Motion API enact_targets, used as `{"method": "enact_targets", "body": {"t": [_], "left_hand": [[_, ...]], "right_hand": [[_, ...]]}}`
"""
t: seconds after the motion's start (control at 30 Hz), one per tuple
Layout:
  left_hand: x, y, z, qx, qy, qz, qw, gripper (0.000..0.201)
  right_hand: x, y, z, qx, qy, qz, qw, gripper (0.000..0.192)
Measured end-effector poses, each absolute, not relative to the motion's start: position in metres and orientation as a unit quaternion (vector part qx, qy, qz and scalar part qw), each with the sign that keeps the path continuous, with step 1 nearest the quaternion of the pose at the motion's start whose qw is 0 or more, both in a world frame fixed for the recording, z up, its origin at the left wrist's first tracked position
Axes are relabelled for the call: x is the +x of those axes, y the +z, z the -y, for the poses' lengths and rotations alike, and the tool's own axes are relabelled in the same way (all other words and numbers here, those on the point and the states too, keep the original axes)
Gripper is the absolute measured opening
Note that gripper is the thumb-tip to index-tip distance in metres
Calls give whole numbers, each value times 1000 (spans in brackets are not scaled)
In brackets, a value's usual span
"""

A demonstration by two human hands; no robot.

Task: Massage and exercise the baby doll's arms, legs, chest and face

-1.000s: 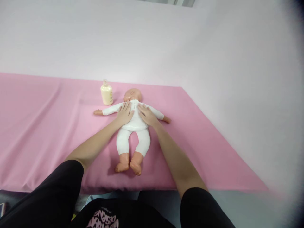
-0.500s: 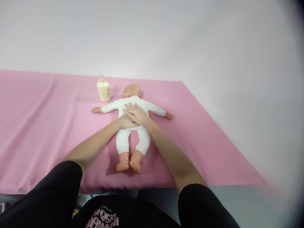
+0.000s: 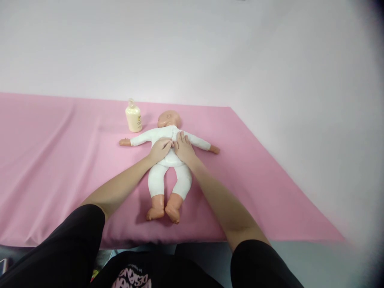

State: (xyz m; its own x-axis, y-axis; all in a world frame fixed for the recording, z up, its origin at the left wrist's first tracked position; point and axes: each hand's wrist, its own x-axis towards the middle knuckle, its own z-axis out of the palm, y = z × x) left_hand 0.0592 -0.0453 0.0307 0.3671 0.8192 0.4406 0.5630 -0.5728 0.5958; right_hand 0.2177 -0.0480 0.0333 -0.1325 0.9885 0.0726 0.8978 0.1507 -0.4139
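A baby doll in a white bodysuit lies face up on a pink cloth, its arms spread and its bare feet pointing towards me. On the left side of its torso rests my left hand, fingers angled inward and slightly bent, gripping nothing. My right hand lies flat beside it on the chest, its fingers stretched towards the doll's head. The two hands meet near the middle of the chest, where the left fingertips are partly hidden.
A pump bottle of pale yellow liquid stands left of the doll's head. The pink cloth covers the table and has folds at the left. Behind it is a pale wall.
My hands were stacked, the right over the left, on the doll's belly. Now they have parted side by side, with the right hand shifted rightward and its fingers pointing up the chest.
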Motion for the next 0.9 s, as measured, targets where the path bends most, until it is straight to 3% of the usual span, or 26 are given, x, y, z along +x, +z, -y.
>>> {"method": "enact_targets", "body": {"t": [0.13, 0.33, 0.6, 0.9], "left_hand": [[59, 41, 46, 808, 372, -439, 123, 44], [46, 50, 31, 868, 260, -402, 128, 53], [33, 41, 22, 847, 219, -468, 123, 61], [29, 30, 9, 802, 240, -532, 132, 68]], "right_hand": [[194, 38, 71, -647, 125, 737, 151, 73], [191, 45, 71, -423, 129, 887, 135, 52], [231, 49, 34, -319, 335, 873, 154, 36], [258, 65, 36, -294, 502, 789, 198, 62]]}}
